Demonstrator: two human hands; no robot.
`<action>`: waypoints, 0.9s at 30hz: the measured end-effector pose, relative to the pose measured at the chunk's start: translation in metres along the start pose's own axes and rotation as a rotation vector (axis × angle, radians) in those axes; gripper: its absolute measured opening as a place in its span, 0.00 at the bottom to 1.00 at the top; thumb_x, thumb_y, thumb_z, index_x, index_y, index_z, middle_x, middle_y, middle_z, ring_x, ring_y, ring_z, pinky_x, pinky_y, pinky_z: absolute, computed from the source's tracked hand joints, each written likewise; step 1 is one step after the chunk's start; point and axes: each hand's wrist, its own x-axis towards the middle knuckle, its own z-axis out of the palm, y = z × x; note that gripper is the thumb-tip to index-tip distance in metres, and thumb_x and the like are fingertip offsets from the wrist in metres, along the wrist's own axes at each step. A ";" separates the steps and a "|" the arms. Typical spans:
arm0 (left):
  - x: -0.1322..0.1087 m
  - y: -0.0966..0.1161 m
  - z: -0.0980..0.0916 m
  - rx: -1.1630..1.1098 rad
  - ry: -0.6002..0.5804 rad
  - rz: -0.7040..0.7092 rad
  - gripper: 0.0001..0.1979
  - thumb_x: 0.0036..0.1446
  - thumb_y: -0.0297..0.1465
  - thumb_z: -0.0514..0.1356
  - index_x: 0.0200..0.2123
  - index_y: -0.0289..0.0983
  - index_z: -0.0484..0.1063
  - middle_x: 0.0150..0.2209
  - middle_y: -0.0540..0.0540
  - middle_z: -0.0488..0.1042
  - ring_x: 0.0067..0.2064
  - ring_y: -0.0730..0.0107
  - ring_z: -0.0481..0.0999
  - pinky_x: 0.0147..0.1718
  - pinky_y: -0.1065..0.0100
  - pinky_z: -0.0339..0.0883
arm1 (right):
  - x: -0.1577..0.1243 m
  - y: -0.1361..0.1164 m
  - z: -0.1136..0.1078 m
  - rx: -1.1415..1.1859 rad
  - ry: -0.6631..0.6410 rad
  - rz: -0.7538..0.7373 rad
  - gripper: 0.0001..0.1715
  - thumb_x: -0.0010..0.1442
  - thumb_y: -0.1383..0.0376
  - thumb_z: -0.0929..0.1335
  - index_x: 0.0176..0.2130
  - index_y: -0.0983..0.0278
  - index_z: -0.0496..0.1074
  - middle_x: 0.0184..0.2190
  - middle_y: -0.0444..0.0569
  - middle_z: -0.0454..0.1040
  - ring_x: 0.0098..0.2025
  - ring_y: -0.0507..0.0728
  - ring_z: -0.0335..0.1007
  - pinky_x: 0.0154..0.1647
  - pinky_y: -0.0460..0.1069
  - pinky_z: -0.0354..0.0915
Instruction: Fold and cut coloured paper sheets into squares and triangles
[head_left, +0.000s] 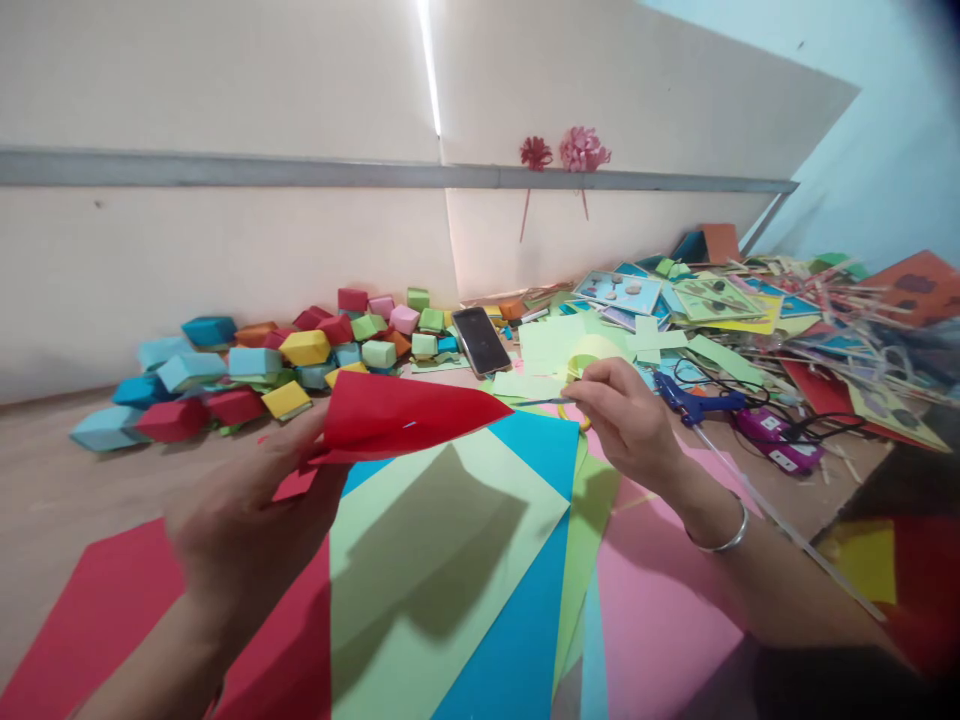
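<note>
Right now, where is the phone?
Head view, centre, near the wall: the phone lies between the paper boxes to its left and pale green sheets to its right.

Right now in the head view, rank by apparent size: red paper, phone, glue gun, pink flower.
1. red paper, in the left hand, nearest the camera
2. phone and glue gun, about alike
3. pink flower, smallest, but farthest away, so true size is unsure

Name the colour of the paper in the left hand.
The paper is red, head view.
</note>
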 end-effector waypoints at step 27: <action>0.001 0.016 -0.034 -0.189 -0.188 -0.023 0.15 0.51 0.40 0.60 0.40 0.57 0.83 0.25 0.49 0.79 0.28 0.55 0.72 0.26 0.63 0.55 | -0.007 -0.002 0.006 0.158 -0.375 -0.035 0.18 0.70 0.65 0.57 0.45 0.62 0.74 0.37 0.53 0.79 0.39 0.55 0.75 0.39 0.49 0.68</action>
